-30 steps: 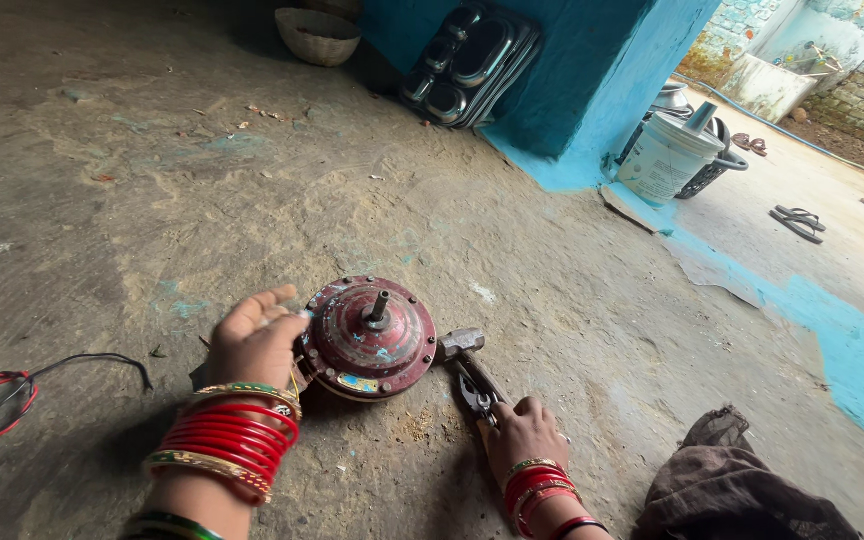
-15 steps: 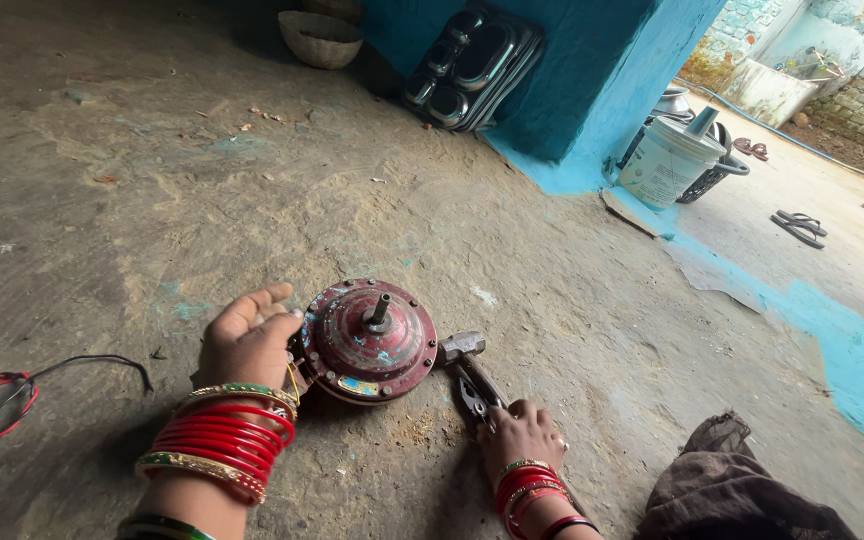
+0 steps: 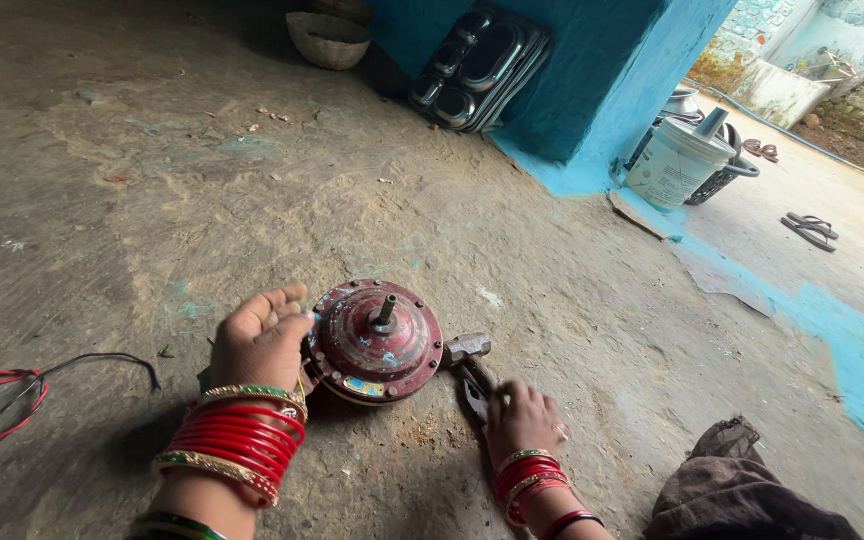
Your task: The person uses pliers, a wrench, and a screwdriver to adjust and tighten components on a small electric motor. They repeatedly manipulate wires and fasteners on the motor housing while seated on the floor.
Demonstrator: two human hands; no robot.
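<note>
Motor (image 3: 377,342) braced by left hand (image 3: 257,340); right hand (image 3: 522,420) grasps pliers (image 3: 474,390).

Rural home yard — earthen floor (image 3: 512,230), blue wall (image 3: 592,70), steel trays (image 3: 477,65), sandals (image 3: 810,230)

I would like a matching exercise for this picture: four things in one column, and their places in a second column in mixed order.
Things:
1. red motor housing
2. white bucket
3. red and black wires
4. steel trays

Places:
A. leaning on the blue wall
B. on the floor at the far left edge
C. between the left hand and the right hand
D. beside the dark basket, past the wall corner

Pairs: 1-C, 2-D, 3-B, 4-A
</note>
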